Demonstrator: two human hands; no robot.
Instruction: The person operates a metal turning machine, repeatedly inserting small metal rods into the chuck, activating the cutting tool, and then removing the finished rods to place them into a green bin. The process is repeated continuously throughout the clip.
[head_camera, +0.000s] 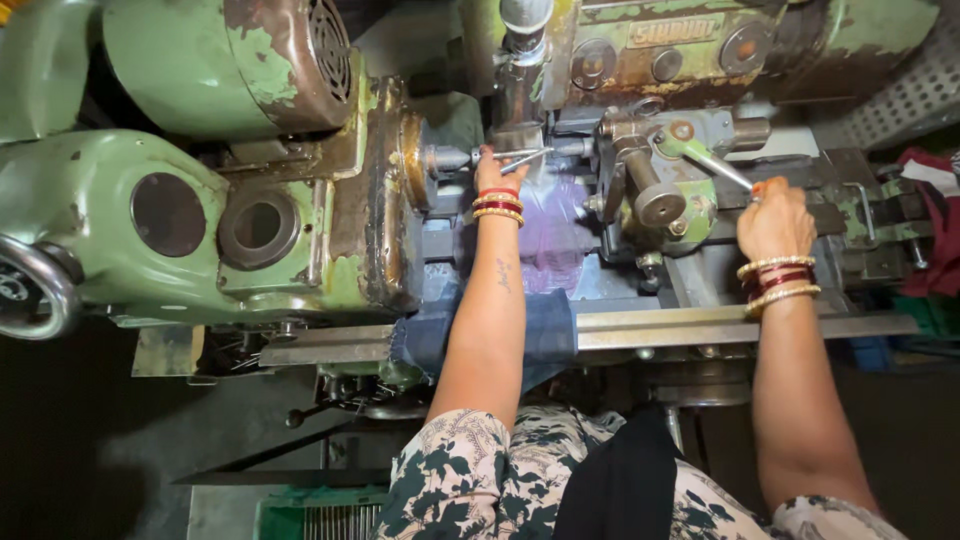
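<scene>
Your left hand (490, 172) pinches a metal rod (522, 156) at the chuck (420, 160); right hand (772, 222) grips the lever (718, 165) (bangles could catch if it spins).

The left hand's (490, 172) fingertips are hidden behind a thin metal rod (523, 156) (perhaps gripping it).
</scene>
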